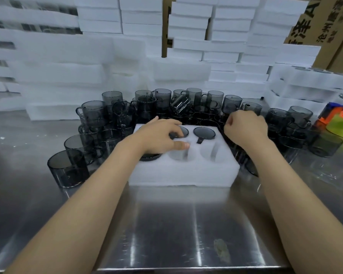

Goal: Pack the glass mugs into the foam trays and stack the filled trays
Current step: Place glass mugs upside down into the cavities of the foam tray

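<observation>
A white foam tray [184,171] with round sockets lies mid-table. Dark smoked-glass mugs sit in its back sockets: the back-right mug [204,133] shows in full, and the back-middle mug [183,131] is half covered. Another mug [150,156] sits in the front-left socket under my wrist. The front-middle socket [181,154] and front-right socket [213,153] hold nothing. My left hand [160,136] lies over the tray, fingertips touching the back-middle mug's rim and thumb stretched along the foam. My right hand [246,127] hovers at the tray's back-right corner, fingers curled, with nothing visible in it.
Several loose mugs [147,109] crowd behind and beside the tray, some stacked, with more on the left [68,169] and right [325,145]. Stacks of foam trays [188,70] wall the back. A filled tray stack [309,84] and colourful tape dispensers [339,121] stand at the right. The steel table [176,224] stretches toward me.
</observation>
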Demonstrator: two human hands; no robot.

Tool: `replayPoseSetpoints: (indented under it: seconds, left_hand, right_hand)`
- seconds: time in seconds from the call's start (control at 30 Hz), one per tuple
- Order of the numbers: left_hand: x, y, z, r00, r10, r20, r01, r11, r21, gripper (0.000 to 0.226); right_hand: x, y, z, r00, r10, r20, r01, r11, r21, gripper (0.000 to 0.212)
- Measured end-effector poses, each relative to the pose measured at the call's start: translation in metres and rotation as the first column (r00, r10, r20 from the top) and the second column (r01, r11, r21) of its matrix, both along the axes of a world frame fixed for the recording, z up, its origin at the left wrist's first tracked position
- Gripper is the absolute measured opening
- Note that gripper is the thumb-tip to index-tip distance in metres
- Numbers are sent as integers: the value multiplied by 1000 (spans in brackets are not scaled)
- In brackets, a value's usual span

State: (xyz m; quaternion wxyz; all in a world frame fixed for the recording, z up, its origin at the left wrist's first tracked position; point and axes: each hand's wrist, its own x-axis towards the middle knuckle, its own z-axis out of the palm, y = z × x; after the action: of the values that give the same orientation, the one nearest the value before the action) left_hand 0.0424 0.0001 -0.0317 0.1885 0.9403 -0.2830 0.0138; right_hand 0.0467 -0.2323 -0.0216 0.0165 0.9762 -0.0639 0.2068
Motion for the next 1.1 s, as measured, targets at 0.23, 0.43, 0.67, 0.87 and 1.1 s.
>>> replayPoseSetpoints:
  seconds: [0.23,0.43,0.67,0.87,1.1]
  left_hand:
    - [-3,5,6,984,138,-114,-179,759,-626,57]
    - [2,9,3,977,193,-88,-190,612,-768,66]
    - [3,10,6,968,188,-163,-238,502,-831,67]
    - [0,10,3,979,192,-69,-178,631,-755,41]
    - [-3,5,0,997,3,78,51,728,-683,71]
  right_hand:
    - [1,-6,-4,965,70,-252,-40,992,122,61]
    - [0,-7,-4,949,113,-294,-46,973,226,52]
    - [-6,-5,6,993,65,-102,-50,988,149,40]
    - [-15,6,22,889,114,444,-255,928,271,43]
    - [-24,55,8,598,569,564,-693,721,8,29]
